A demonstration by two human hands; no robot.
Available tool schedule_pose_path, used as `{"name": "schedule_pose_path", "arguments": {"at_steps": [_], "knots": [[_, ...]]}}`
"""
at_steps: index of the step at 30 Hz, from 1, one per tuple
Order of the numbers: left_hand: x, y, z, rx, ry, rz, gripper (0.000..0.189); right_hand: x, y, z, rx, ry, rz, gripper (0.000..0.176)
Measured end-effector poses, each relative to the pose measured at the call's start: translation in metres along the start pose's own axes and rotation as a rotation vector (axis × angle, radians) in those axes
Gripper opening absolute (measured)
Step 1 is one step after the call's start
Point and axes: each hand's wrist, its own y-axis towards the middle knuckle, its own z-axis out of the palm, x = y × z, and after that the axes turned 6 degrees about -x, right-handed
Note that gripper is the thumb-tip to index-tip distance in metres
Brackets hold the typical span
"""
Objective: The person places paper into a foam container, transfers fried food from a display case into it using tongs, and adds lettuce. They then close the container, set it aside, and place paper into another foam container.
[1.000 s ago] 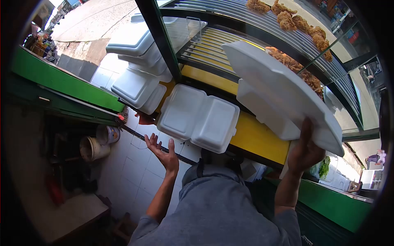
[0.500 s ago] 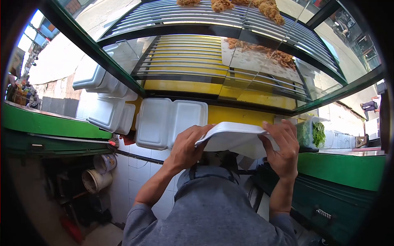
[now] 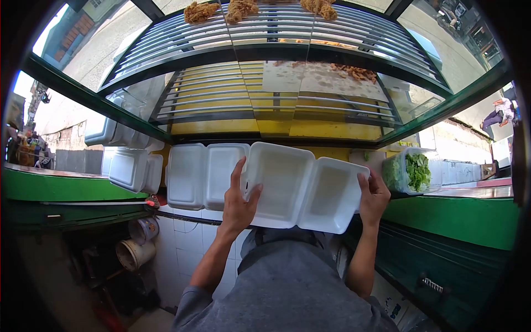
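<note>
I hold an opened white foam clamshell box (image 3: pixel 301 188) flat in front of me, both empty halves facing up. My left hand (image 3: pixel 238 202) grips its left edge, thumb over the rim. My right hand (image 3: pixel 373 196) grips its right edge. Just left of it, another opened foam box (image 3: pixel 202 174) lies on the yellow counter (image 3: pixel 332 133) under the glass display case.
Stacks of closed foam boxes (image 3: pixel 130 166) sit at the left. A clear tub of green leaves (image 3: pixel 412 171) stands at the right. Fried chicken pieces (image 3: pixel 238 8) lie on the wire racks above. Green counter ledges (image 3: pixel 464 216) flank me; buckets (image 3: pixel 133 252) stand on the tiled floor.
The foam box went from raised in my right hand alone, to held closed in both hands, to opened flat now. My view swung toward the display case.
</note>
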Motion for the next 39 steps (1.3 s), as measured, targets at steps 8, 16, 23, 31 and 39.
{"name": "schedule_pose_path", "arguments": {"at_steps": [8, 16, 23, 31, 39], "knots": [[-0.011, 0.012, 0.028, 0.133, 0.451, -0.047, 0.055, -0.036, 0.038, 0.026, 0.252, -0.038, -0.004, 0.042], [0.003, 0.013, 0.034, -0.054, 0.627, 0.026, 0.045, -0.059, 0.039, 0.001, 0.017, -0.567, -0.356, 0.037], [0.007, 0.017, 0.031, -0.073, 0.701, 0.067, 0.043, -0.059, 0.032, 0.002, 0.020, -0.769, -0.337, 0.045], [-0.003, 0.022, 0.030, -0.063, 0.723, 0.027, 0.042, -0.057, 0.031, 0.022, 0.037, -0.904, -0.305, 0.042], [0.001, 0.024, 0.027, -0.122, 0.837, 0.129, 0.044, -0.055, 0.054, 0.044, 0.041, -0.928, -0.374, 0.025]]}}
